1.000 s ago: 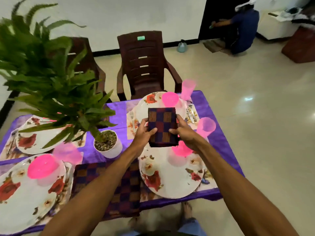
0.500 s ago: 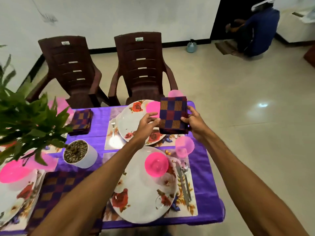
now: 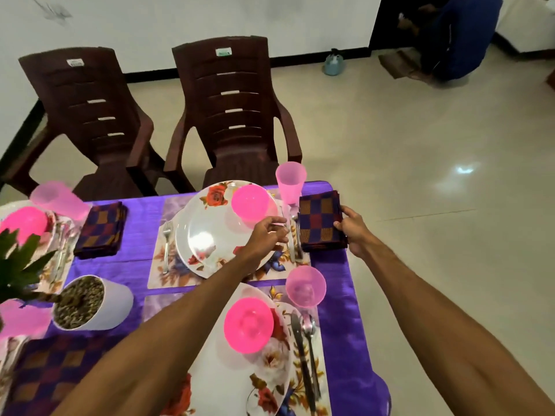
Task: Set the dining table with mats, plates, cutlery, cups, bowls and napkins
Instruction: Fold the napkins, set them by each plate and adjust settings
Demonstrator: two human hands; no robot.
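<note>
A folded checked napkin (image 3: 319,225) lies at the table's far right corner, beside the far floral plate (image 3: 210,232). My right hand (image 3: 351,231) grips its right edge. My left hand (image 3: 267,235) hovers over that plate's right rim, fingers loosely bent, holding nothing. A pink bowl (image 3: 253,202) sits on the plate and a pink cup (image 3: 290,181) stands behind the napkin. Between plate and napkin lies cutlery (image 3: 292,250), and a fork (image 3: 166,235) lies on the mat (image 3: 168,274) to the plate's left. The near plate (image 3: 228,370) has a pink bowl (image 3: 248,324), a cup (image 3: 305,286) and cutlery (image 3: 303,349).
Purple cloth (image 3: 336,325) covers the table. A second folded napkin (image 3: 100,229) lies left of the far setting. A white plant pot (image 3: 93,301) stands at mid-left. Two brown chairs (image 3: 237,115) (image 3: 90,115) face the far side. A person (image 3: 459,37) crouches on the floor at the back right.
Both hands carried the napkin to the far right corner and set it down. My left hand has let go of it. My right hand still holds its edge.
</note>
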